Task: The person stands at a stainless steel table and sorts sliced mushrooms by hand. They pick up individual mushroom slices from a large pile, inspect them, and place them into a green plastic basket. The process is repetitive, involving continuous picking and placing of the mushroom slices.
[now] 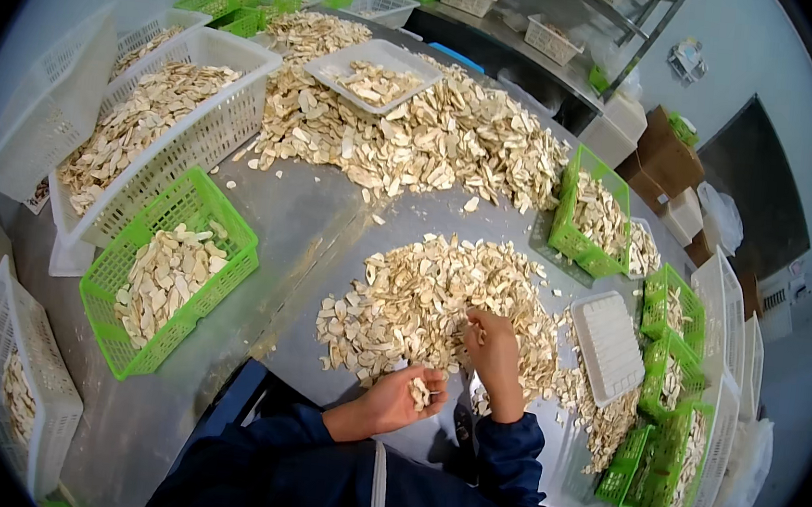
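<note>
My left hand [397,401] is palm up at the near edge of a pile of pale dried slices [424,291], its fingers curled around a few slices [420,394]. My right hand [493,348] reaches onto the right part of that pile, fingers bent and pointing down to the left; whether a slice is between its fingertips is not clear. Below it, near my body, a dark-handled tool [463,425] lies on the metal table [274,191]. To the left stands a green plastic basket [231,267] partly filled with larger slices.
A large heap of slices [460,135] spreads across the back, with a white tray [321,68] on it. A white crate [178,125] of slices stands at the left. At right are green baskets [583,258], an upturned white tray [608,347] and smaller fragments [612,424].
</note>
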{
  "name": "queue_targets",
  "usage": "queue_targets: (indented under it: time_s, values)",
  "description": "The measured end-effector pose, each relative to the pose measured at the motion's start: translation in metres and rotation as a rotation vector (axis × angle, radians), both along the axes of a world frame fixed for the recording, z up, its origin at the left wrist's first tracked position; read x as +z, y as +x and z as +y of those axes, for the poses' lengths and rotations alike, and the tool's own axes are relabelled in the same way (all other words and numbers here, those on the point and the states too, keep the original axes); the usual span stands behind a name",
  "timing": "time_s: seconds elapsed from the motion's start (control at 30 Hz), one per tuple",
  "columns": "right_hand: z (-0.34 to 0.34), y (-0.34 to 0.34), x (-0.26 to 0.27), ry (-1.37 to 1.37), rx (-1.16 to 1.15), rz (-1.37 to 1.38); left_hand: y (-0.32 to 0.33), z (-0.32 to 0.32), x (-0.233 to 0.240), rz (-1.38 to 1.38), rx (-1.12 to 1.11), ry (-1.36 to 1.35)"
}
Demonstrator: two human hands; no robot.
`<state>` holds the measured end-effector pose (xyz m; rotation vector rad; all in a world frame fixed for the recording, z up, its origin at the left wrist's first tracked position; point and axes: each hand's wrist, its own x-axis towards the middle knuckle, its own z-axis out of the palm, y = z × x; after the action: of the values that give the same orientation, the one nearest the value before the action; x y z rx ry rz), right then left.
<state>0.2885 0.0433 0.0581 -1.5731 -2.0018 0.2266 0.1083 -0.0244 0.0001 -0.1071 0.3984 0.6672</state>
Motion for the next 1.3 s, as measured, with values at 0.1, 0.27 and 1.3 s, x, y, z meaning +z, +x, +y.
queue_targets:
  time_s: [0.1, 0.27, 1.3]
  values:
    - [0.011, -0.008, -0.007, 0.08, -0.004, -0.139, -0.005, 0.002, -0.011, -0.087, -0.051, 0.034]
    - [0.011, 0.0, -0.016, 0.0, -0.109, 0.099, -0.012, 0.004, -0.006, -0.051, 0.007, 0.052]
    - [0.013, 0.015, -0.02, 0.207, 0.146, -0.314, -0.01, -0.003, -0.015, -0.047, -0.084, 0.081]
